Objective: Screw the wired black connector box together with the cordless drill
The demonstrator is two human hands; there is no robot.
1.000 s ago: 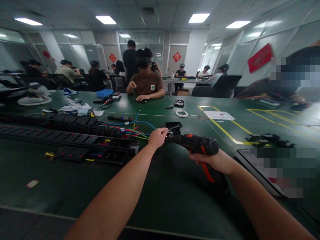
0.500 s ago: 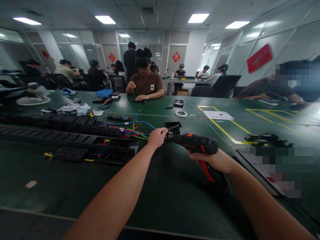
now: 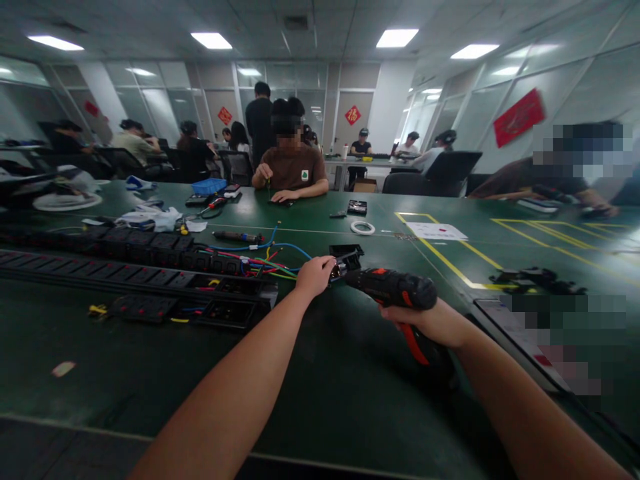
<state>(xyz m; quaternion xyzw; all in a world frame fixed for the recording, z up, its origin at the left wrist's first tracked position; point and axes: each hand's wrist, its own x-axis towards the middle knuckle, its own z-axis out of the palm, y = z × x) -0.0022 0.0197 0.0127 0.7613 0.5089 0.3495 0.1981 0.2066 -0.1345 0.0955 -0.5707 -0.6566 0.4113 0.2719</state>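
My left hand [image 3: 315, 275] is closed on the near left side of a small black plastic housing [image 3: 352, 261] with metal parts inside. Coloured wires [image 3: 280, 268] run leftward from beside that hand to a row of black socket modules [image 3: 165, 248]. In my right hand [image 3: 425, 321] is a black and orange cordless drill [image 3: 393, 287], gripped by its handle and lying level. The drill's nose points left at the housing, close to my left fingertips. Whether its bit touches a screw is too small to tell.
A long black socket strip [image 3: 100, 268] and a shorter socket piece [image 3: 143, 308] lie at left. Beyond are a pen-shaped tool [image 3: 237, 237], a white ring roll [image 3: 363, 228] and a paper sheet [image 3: 437, 231]. A co-worker [image 3: 293, 163] sits across the table [image 3: 320, 400].
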